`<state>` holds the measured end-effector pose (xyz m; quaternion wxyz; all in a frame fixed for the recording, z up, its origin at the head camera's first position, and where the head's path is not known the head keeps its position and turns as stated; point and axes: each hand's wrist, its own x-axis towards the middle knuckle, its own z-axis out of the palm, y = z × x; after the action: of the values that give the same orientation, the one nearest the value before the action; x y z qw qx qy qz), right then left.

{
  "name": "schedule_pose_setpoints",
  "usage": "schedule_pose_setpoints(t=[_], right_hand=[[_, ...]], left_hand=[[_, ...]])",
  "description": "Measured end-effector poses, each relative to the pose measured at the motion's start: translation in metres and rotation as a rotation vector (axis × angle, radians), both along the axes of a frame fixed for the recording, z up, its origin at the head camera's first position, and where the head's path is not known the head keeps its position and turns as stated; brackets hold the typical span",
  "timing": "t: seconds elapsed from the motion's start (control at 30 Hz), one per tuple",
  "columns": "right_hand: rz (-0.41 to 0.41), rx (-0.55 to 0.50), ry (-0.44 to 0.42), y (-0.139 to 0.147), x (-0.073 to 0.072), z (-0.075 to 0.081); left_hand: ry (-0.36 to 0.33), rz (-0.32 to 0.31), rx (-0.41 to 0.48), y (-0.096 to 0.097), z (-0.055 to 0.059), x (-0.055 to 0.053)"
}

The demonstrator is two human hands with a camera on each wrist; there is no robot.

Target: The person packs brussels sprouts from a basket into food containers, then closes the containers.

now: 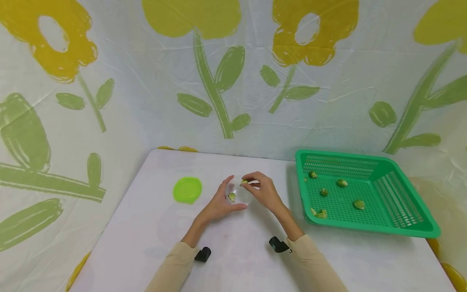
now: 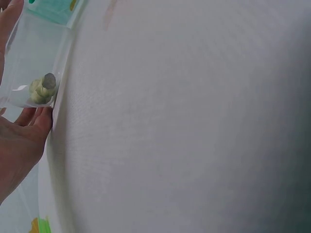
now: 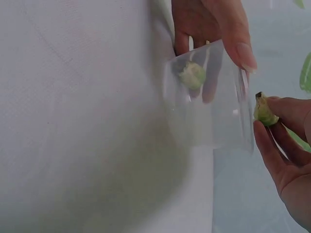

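Observation:
My left hand [image 1: 219, 206] grips a clear plastic container [image 3: 214, 119] from the side, thumb at the near side and fingers round the far side. A Brussels sprout [image 3: 193, 75] lies inside it, low against the wall; the left wrist view also shows this sprout [image 2: 43, 89] through the plastic. Between thumb and fingertips, my right hand [image 1: 265, 194] pinches another Brussels sprout [image 3: 265, 111], its cut stem end darkened. That sprout is right at the container's open rim, outside the wall in the right wrist view.
On the white table, a lime-green round lid [image 1: 187, 190] lies left of the hands. To the right stands a green perforated basket [image 1: 372, 228] with several Brussels sprouts [image 1: 359, 204] spread over its floor. Flower-printed cloth [image 1: 255, 134] rises behind the table.

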<state>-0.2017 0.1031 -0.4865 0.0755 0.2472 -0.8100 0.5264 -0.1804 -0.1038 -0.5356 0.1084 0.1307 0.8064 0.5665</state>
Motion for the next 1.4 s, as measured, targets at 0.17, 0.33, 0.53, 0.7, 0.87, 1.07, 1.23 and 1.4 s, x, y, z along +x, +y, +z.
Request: schedule_pose_setpoints(t=[0.17, 0.33, 0.53, 0.7, 0.87, 1.07, 1.23, 1.4], right_hand=[[0.026, 0.067, 0.019, -0.004, 0.000, -0.005], [0.082, 0.108, 0.016, -0.008, -0.002, -0.005], [0.159, 0.159, 0.032, -0.010, -0.003, -0.006], [0.178, 0.224, 0.044, -0.011, -0.002, -0.007], [0.198, 0.281, 0.039, -0.012, -0.001, -0.006], [0.209, 0.326, 0.021, -0.014, 0.000, -0.003], [0.209, 0.393, 0.018, -0.019, -0.001, -0.001], [0.189, 0.468, 0.030, -0.026, -0.002, -0.001]], left_hand=[[0.004, -0.010, -0.006, 0.000, -0.001, -0.003], [0.014, -0.009, -0.011, -0.001, 0.001, -0.004], [0.021, -0.020, -0.005, -0.001, 0.000, -0.007], [0.026, -0.025, 0.010, 0.000, -0.001, -0.008], [0.034, -0.022, 0.018, 0.001, -0.001, -0.006], [0.032, -0.027, 0.022, 0.000, 0.000, -0.004], [0.027, -0.027, 0.013, -0.001, -0.002, -0.003], [0.021, -0.016, 0.015, -0.002, -0.003, -0.001]])
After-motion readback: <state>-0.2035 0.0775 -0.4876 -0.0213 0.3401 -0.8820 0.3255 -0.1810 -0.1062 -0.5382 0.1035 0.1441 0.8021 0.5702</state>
